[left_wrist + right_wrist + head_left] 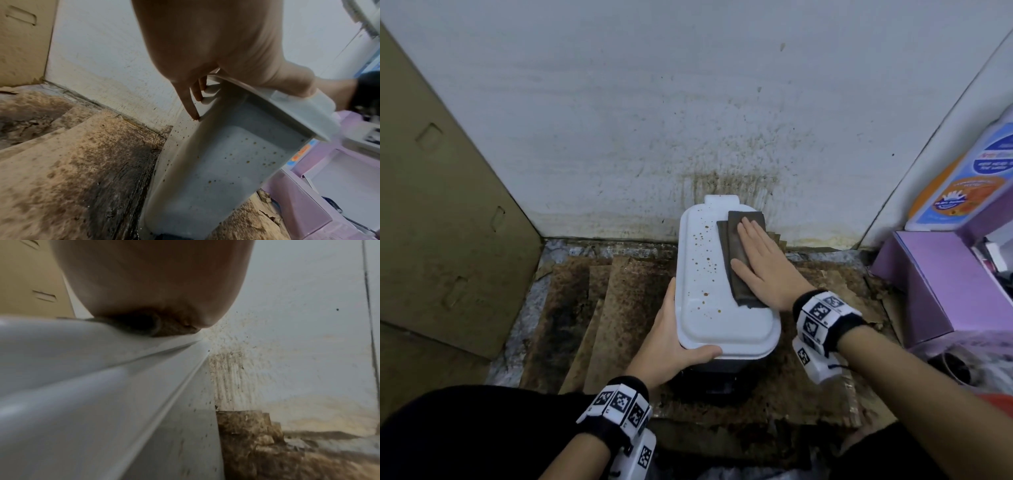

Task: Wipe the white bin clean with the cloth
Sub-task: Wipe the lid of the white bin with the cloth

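Pressing the cloth (739,255) flat with straight fingers, right hand (763,267) nears the bin (709,308) lid's right edge; left hand (671,346) grips its near-left rim.

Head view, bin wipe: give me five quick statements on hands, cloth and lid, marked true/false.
1. The right hand lies flat on the cloth with straight fingers. True.
2. The cloth covers the left half of the lid. False: it lies along the lid's right side.
3. The left hand holds the bin's near left corner, thumb on the lid's front edge. True.
4. The lid is already free of spots. False: brown spots dot its uncovered left part.
5. The bin's side wall is clean. False: the left wrist view shows brown specks on it.
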